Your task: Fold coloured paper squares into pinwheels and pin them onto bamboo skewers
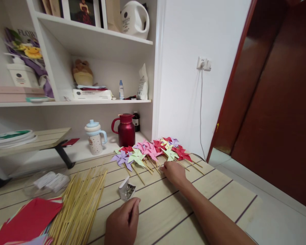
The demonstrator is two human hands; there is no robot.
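Observation:
My right hand [173,173] reaches to the far part of the slatted table, its fingers closed at the stick of a pink paper pinwheel [151,150]; the fingertips are partly hidden. Around it lie several finished pinwheels in red, lilac, pale green and yellow, such as a pale green pinwheel [137,156] and a red pinwheel [183,153]. Near the table's front, my left hand [123,221] is closed in a loose fist, with nothing showing in it. Just beyond it stands a small open box of metal pins [129,191].
Left of my left hand lie a bundle of thin wooden sticks [79,204] and red paper sheets [32,217]. Behind them is a clear plastic bag [48,182]. A red thermos jug [126,131] and a pale cup [95,139] stand by the white shelves [99,37].

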